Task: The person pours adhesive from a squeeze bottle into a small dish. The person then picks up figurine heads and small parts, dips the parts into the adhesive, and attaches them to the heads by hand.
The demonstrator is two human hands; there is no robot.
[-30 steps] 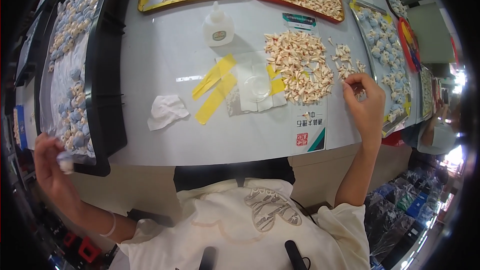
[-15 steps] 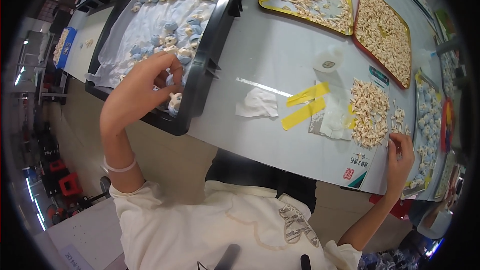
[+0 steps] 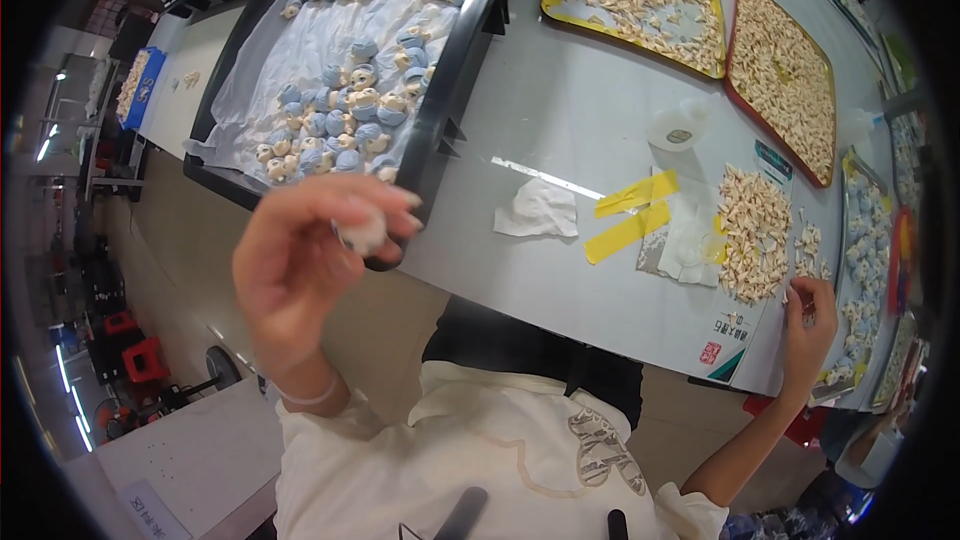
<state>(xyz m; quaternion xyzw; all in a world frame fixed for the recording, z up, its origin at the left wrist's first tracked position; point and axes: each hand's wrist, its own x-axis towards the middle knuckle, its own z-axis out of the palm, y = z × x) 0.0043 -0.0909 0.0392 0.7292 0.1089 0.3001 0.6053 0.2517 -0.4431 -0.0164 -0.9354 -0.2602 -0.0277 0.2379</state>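
My left hand (image 3: 300, 260) is lifted in front of the near corner of the black crate (image 3: 448, 115), slightly blurred. Its fingers pinch a small cream-coloured figurine head (image 3: 363, 234); most of its detail is smeared. Inside the crate, similar blue-and-cream figurine heads (image 3: 362, 100) lie on a white plastic liner (image 3: 330, 30). On the table's right side, my right hand (image 3: 814, 325) has thumb and fingers drawn together beside a few loose cream pieces (image 3: 810, 240). What its fingertips hold, if anything, is too small to make out. Left of it spreads a pile of small cream pointed pieces (image 3: 752, 230).
Two trays, one yellow-rimmed (image 3: 720, 50) and one red-rimmed (image 3: 730, 80), hold more cream pieces. A translucent bottle (image 3: 678, 127), a white tissue (image 3: 540, 210) and yellow tape strips (image 3: 628, 230) are on the table. A tray of blue-and-cream pieces (image 3: 862, 270) lies far right.
My left hand has come up out of the crate toward me, carrying the figurine head. My right hand stays beside the loose cream pieces. The whole view has shifted slightly.
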